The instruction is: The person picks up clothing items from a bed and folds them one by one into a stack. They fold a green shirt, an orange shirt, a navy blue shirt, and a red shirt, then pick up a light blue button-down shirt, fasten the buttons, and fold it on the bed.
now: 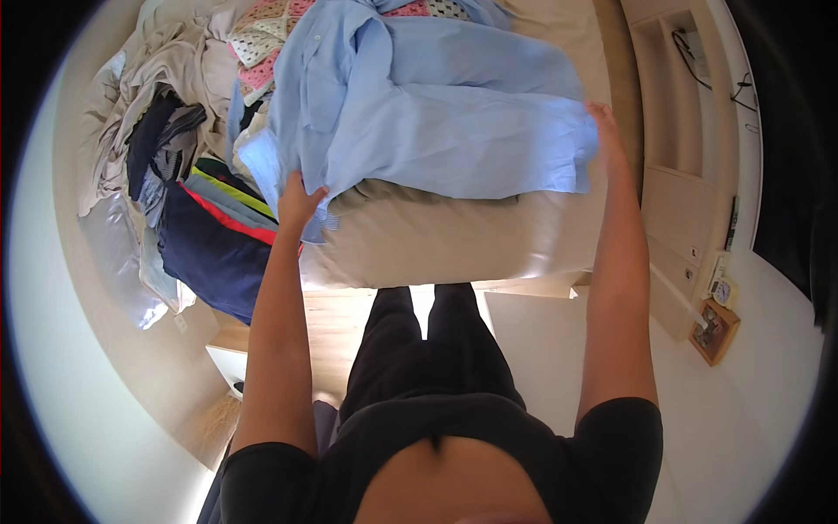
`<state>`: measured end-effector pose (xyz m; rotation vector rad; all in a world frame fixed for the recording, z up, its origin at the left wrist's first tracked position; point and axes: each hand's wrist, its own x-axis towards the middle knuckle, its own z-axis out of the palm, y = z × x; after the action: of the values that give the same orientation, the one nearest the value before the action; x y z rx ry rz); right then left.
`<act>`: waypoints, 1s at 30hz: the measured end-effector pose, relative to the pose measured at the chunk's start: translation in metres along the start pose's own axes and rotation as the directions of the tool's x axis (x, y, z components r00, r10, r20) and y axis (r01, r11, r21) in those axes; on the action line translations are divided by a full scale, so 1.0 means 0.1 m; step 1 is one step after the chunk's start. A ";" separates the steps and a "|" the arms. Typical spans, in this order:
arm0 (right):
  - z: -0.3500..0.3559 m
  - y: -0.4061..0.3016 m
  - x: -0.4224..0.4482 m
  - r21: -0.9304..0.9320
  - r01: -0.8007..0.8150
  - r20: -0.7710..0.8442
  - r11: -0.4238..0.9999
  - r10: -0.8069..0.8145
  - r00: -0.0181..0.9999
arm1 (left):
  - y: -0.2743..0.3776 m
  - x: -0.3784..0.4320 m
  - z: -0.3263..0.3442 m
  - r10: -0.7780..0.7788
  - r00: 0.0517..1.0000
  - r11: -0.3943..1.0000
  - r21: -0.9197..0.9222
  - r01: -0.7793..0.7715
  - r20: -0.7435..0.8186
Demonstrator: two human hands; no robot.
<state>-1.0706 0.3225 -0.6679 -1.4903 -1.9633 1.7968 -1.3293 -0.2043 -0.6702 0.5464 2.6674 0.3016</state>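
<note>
A light blue button-up shirt lies spread on a bed with a beige sheet. My left hand is at the shirt's near left part, thumb and fingers pinching the cloth. At the far right end of the shirt, my right hand holds the edge, its fingers partly behind the cloth. Beneath the shirt's near edge shows an olive-grey cloth. Left of my left hand is a stack of folded clothes, with a navy garment nearest and red, grey and lime edges behind.
A crocheted patchwork blanket and crumpled beige bedding lie at the back left, with dark clothes heaped beside them. Wooden shelving borders the bed on the right. A small clock and a wooden frame stand farther down.
</note>
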 end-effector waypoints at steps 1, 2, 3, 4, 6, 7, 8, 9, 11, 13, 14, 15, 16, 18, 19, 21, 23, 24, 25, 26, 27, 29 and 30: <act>0.00 -0.02 -0.04 -0.001 0.013 -0.072 1.000 -0.013 0.997 | 0.08 -0.01 -0.09 -0.112 0.984 0.993 0.060 0.104 0.135; -0.04 0.05 -0.08 -0.110 -0.035 0.009 0.993 0.037 0.999 | 0.15 0.05 -0.13 -0.145 0.959 0.983 0.145 0.112 0.242; -0.06 0.19 -0.11 -0.211 -0.068 0.092 0.975 0.089 0.992 | 0.08 0.09 -0.15 -0.097 0.973 0.981 0.186 0.057 0.211; -0.01 0.28 -0.13 -0.310 -0.088 0.183 0.947 0.150 0.972 | -0.08 0.10 -0.19 -0.060 0.982 0.972 0.236 0.016 0.180; 0.00 0.42 -0.25 -0.401 -0.043 0.324 0.915 0.185 0.928 | -0.21 0.14 -0.24 -0.026 0.974 0.974 0.225 -0.025 0.224; -0.04 0.50 -0.33 -0.445 -0.020 0.379 0.895 0.208 0.902 | -0.16 0.21 -0.36 -0.017 0.955 0.987 0.159 -0.032 0.296; -0.08 0.56 -0.40 -0.449 -0.051 0.357 0.892 0.231 0.905 | -0.10 0.25 -0.46 -0.002 0.931 0.995 0.092 -0.034 0.364; -0.12 0.64 -0.44 -0.447 -0.077 0.338 0.891 0.248 0.908 | -0.07 0.22 -0.54 0.074 0.942 0.978 -0.211 -0.004 0.326; -0.11 0.65 -0.62 -0.391 -0.132 0.326 0.911 0.271 0.906 | -0.03 0.10 -0.66 0.167 0.967 0.681 -0.732 0.028 0.193; -0.04 0.42 -0.87 -0.279 -0.183 0.341 0.943 0.275 0.899 | -0.09 0.03 -0.82 0.150 0.969 0.597 -0.799 0.069 0.195; -0.04 0.48 -0.86 -0.216 -0.154 0.378 0.964 0.228 0.897 | -0.19 0.03 -0.88 0.143 0.972 0.591 -0.804 0.067 0.187; -0.08 0.57 -0.87 -0.155 -0.129 0.401 0.980 0.182 0.898 | -0.23 0.05 -0.89 0.147 0.972 0.580 -0.812 0.064 0.182; -0.14 0.63 -0.88 -0.092 -0.107 0.422 0.990 0.136 0.896 | -0.21 0.04 -0.89 0.141 0.977 0.573 -0.818 0.051 0.159; -0.32 0.67 -0.86 -0.254 -0.113 0.358 0.960 0.202 0.912 | -0.13 -0.02 -0.96 0.091 0.982 0.687 -0.725 0.057 0.164; -0.39 0.63 -0.87 -0.334 -0.118 0.322 0.935 0.231 0.918 | -0.04 -0.08 -1.02 0.064 0.985 0.738 -0.672 0.063 0.162; -0.58 0.51 -0.95 -0.325 -0.097 0.340 0.941 0.212 0.916 | 0.19 -0.36 -1.15 0.040 0.972 0.727 -0.674 0.131 0.233; -0.77 0.43 -1.07 -0.360 -0.124 0.359 0.925 0.260 0.896 | 0.30 -0.70 -1.16 0.032 0.940 0.705 -0.674 0.220 0.339; -0.86 0.40 -1.12 -0.396 -0.155 0.370 0.905 0.312 0.875 | 0.31 -0.89 -1.16 0.035 0.914 0.690 -0.671 0.271 0.405; -0.99 0.39 -1.16 -0.435 -0.186 0.367 0.881 0.362 0.857 | 0.30 -0.99 -1.11 0.053 0.883 0.672 -0.671 0.315 0.467; -1.10 0.55 -1.15 -0.487 -0.111 0.338 0.866 0.304 0.891 | 0.19 -1.05 -0.96 0.052 0.880 0.725 -0.624 0.293 0.473; -1.26 0.87 -1.15 -0.547 -0.043 0.302 0.836 0.245 0.921 | 0.00 -1.09 -0.67 0.061 0.875 0.769 -0.581 0.265 0.480; -1.11 1.02 -1.21 -0.722 0.065 0.121 0.689 0.033 0.992 | -0.24 -1.25 -0.31 0.049 0.909 0.861 -0.479 0.172 0.415; -0.68 0.78 -1.38 -0.827 0.071 -0.016 0.558 -0.149 0.989 | -0.30 -1.37 -0.23 0.045 0.939 0.902 -0.418 0.108 0.340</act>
<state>-0.9111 0.2640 -0.6391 -1.4899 -2.9692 0.6689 -1.2336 -0.2914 -0.6116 0.3706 2.1744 0.7004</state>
